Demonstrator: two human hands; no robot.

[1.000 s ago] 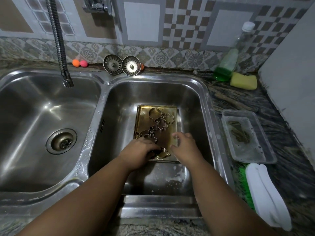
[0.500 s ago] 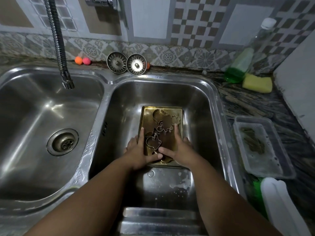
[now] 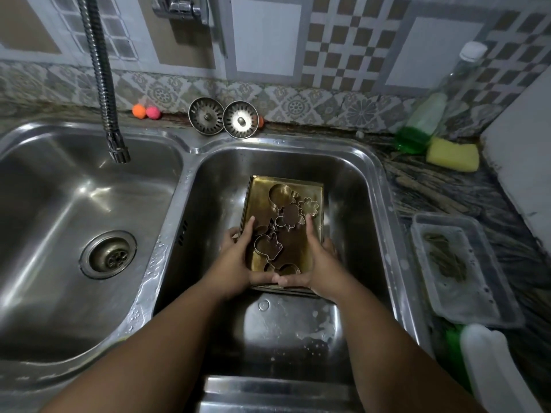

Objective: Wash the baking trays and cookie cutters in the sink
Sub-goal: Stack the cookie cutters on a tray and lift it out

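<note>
Left basin (image 3: 53,204): nothing in it, drain open. Faucet nozzle (image 3: 119,152) hangs over it, no water running. Two strainer plugs (image 3: 223,117) lean on the ledge between the basins.

Right basin (image 3: 354,189): the baking tray (image 3: 261,201) lies on the floor of this basin, long side pointing away from the person. The cookie cutters (image 3: 290,217) are scattered loose on top of it.

Change over the last second: both hands were working among the cutters at the tray's near end. They have now moved outward to the tray's edges. Left hand (image 3: 234,263) clamps the near left edge, thumb laid inside along the rim and fingers curled underneath. Right hand (image 3: 323,263) mirrors it on the near right edge. The hands are apart, with the tray between them.

Extra metal edges show under the near rim. This may be a second tray stacked below, but the view is too dim to confirm.

Reading: the grip suits lifting or shifting the tray with the cutters riding on it. Washing proper not yet begun. Loose cutters could slide if the tray tilts.

Right counter: soap bottle (image 3: 423,123), yellow sponge (image 3: 452,155) and plastic container (image 3: 462,272) all stand untouched.
</note>
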